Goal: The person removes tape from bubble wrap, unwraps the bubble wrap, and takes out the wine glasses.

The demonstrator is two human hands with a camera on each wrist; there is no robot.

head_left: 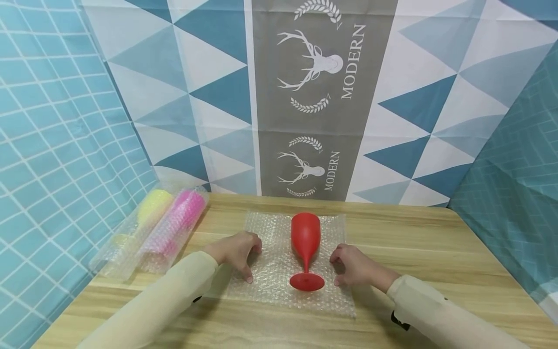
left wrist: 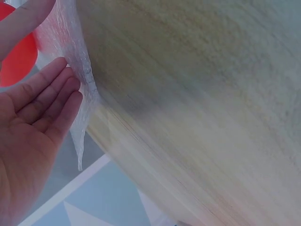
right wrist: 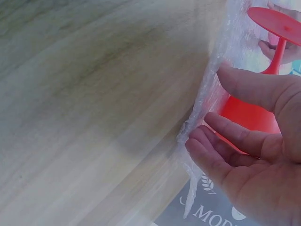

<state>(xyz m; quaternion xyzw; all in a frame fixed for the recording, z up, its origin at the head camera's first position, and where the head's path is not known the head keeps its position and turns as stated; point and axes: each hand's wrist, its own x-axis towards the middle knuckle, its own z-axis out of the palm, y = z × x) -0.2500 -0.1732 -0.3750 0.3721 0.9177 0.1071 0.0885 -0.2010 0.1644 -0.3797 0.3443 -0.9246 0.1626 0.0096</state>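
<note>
Head view: the red goblet [head_left: 305, 235], smooth and thin-stemmed, lies sideways on clear, blistered bubble wrap [head_left: 270, 274], apparently placed to leave a margin either side. The left hand [head_left: 235, 249] and right hand [head_left: 358, 266] flank it at the side edges, seemingly to keep both within reach.

Left wrist view: fingers together, thumb apart, no pinch visible.

Right wrist view: fingers loosely bent, thumb apart; firm contact cannot be confirmed.
</note>
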